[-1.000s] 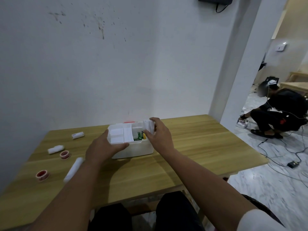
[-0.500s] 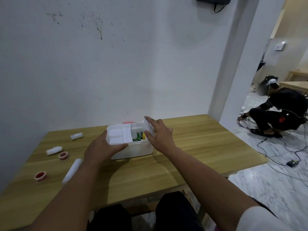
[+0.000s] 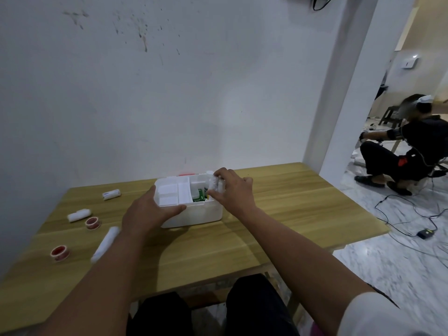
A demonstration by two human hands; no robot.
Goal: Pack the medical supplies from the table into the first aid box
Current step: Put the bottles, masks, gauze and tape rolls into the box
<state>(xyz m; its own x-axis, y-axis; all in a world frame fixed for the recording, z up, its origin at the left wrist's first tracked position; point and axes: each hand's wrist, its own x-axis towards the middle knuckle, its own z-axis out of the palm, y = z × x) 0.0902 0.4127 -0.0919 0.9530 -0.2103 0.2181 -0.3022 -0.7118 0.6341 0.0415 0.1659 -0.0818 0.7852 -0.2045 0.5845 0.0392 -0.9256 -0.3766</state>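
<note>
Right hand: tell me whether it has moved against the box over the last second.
Yes. The right hand has drawn back slightly toward the right rim of the first aid box, gripping a white roll.

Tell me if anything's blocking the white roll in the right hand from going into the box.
Nothing visible does. The right hand holds the white roll over the right end of the first aid box, whose compartment below is open, with green packets inside.

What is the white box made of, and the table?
The first aid box looks like smooth white plastic: thin moulded walls and dividers, slightly matte. The table looks like light wood or a wood-look laminate, with grain streaks and a faint sheen; which one, I cannot tell.
</note>
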